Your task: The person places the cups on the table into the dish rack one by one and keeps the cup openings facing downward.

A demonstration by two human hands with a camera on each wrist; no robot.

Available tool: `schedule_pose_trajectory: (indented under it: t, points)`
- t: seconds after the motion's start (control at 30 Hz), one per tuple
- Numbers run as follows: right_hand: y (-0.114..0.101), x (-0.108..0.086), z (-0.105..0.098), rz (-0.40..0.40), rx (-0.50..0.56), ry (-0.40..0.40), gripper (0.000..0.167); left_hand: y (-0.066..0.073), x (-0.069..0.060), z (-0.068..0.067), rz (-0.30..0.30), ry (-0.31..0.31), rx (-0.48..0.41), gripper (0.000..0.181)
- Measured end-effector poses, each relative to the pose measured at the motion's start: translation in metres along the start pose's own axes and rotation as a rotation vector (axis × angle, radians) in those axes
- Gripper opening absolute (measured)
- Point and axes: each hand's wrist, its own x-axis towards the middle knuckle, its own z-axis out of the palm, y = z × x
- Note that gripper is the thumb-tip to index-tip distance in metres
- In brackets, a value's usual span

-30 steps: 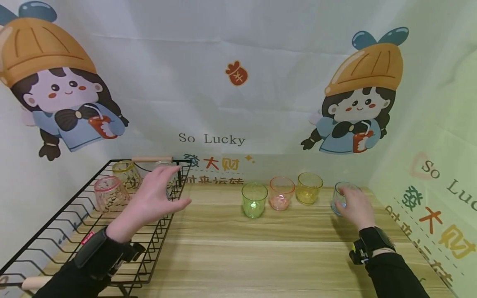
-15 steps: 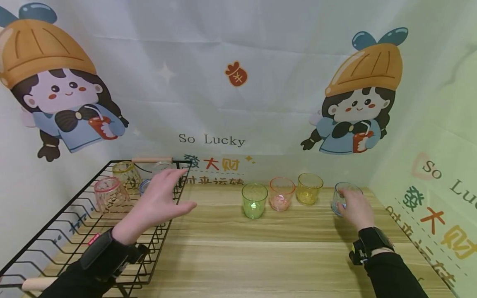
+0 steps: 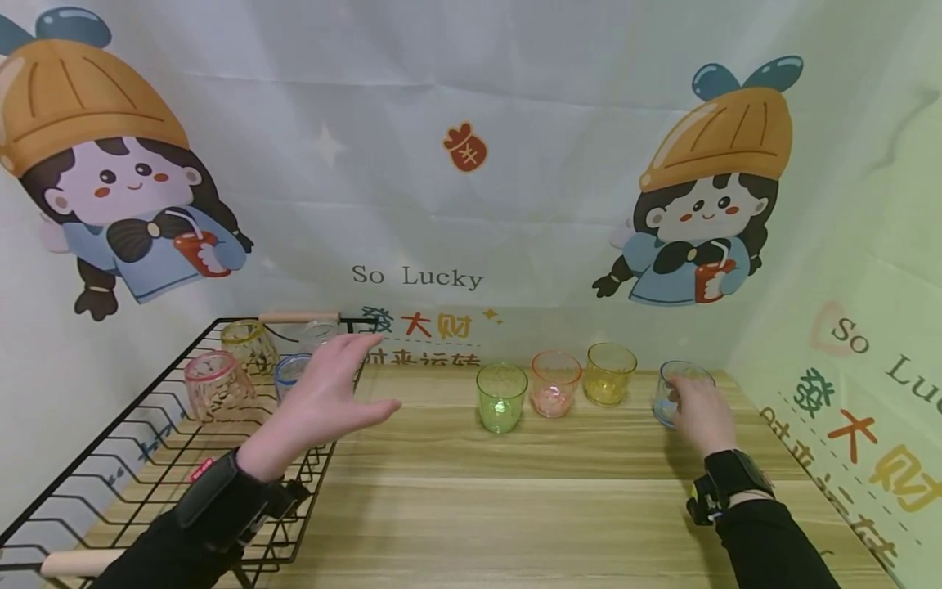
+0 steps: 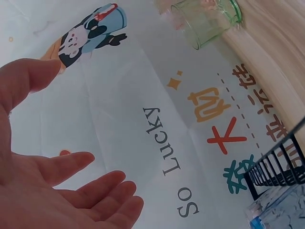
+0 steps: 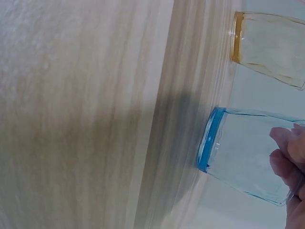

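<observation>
At the right of the table, my right hand [image 3: 704, 421] grips the upper part of a blue-tinted glass [image 3: 665, 401]. In the right wrist view its blue base [image 5: 210, 140] sits on or very near the wood, and my fingertips [image 5: 282, 164] are at its rim end. My left hand [image 3: 316, 405] hovers over the right edge of the black wire rack [image 3: 309, 491], thumb and fingers spread, holding nothing. Green [image 3: 502, 398], pink [image 3: 556, 384] and yellow [image 3: 610, 375] glasses stand in a row left of the blue one.
Inside the rack sit a pink glass [image 3: 218, 391], a yellow glass [image 3: 250, 350], a blue-rimmed glass [image 3: 287, 375] and a clear glass [image 3: 319, 330]; my left hand partly covers some. A printed cloth [image 3: 530, 204] hangs behind the wooden table [image 3: 515, 507].
My left hand has drifted right, away from the rack's glasses, uncovering more of the blue-rimmed one. The right hand stays at the blue glass, its fingers shifting slightly.
</observation>
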Motion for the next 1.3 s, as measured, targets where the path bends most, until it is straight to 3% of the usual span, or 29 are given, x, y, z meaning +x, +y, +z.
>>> schedule_pose_trajectory:
  t: [0.93,1.3]
  points:
    - [-0.005,-0.014,-0.016,0.075,0.082,0.012,0.035,0.012,0.012,0.013,-0.004,0.004,-0.048,0.088]
    - [-0.013,-0.021,-0.019,0.037,0.081,0.103,0.027,0.014,0.013,0.016,0.008,0.021,-0.056,0.088]
